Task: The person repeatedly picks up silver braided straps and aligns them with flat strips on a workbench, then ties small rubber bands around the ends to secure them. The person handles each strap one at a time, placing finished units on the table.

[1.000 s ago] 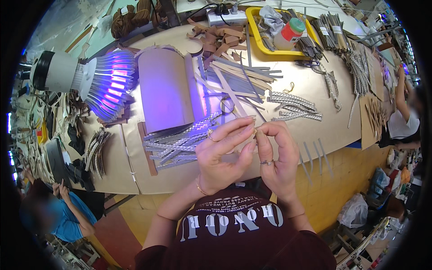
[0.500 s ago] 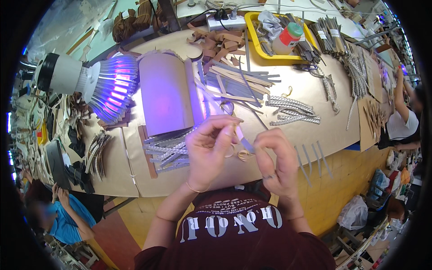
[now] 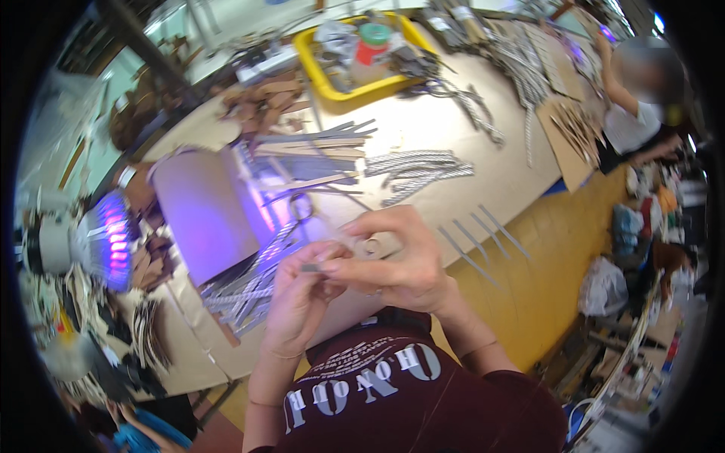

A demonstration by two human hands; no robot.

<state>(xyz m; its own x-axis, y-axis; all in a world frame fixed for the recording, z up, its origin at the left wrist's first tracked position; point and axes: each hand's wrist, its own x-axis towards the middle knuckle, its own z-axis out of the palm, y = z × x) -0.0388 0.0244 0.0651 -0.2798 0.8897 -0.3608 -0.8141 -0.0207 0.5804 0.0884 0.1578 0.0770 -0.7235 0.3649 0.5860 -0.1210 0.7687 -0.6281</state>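
Observation:
Over the near edge of the table, my two hands are brought together with the fingertips meeting. The short end of a grey strip (image 3: pixel 310 267) sticks out between them. My left hand (image 3: pixel 297 294) is closed in a pinch at this strip. My right hand (image 3: pixel 404 260) is also closed, its thumb laid along the strip toward the left fingers. Most of the strip is covered by the fingers. Silver braided strips (image 3: pixel 249 291) lie just beyond my left hand, and a dark ring-shaped handle (image 3: pixel 301 206) rests behind the hands.
At the left, a lamp (image 3: pixel 106 240) glows purple beside a curved brown form (image 3: pixel 200 219). Flat grey and beige strips (image 3: pixel 313 162) and a braided bundle (image 3: pixel 415 166) lie mid-table. A yellow tray (image 3: pixel 325 89) stands behind. Thin grey strips (image 3: pixel 483 234) overhang the front edge.
My hands have come together from either side of the grey strip, and the right one now covers most of it. The whole view has swung, shifting the table contents leftward.

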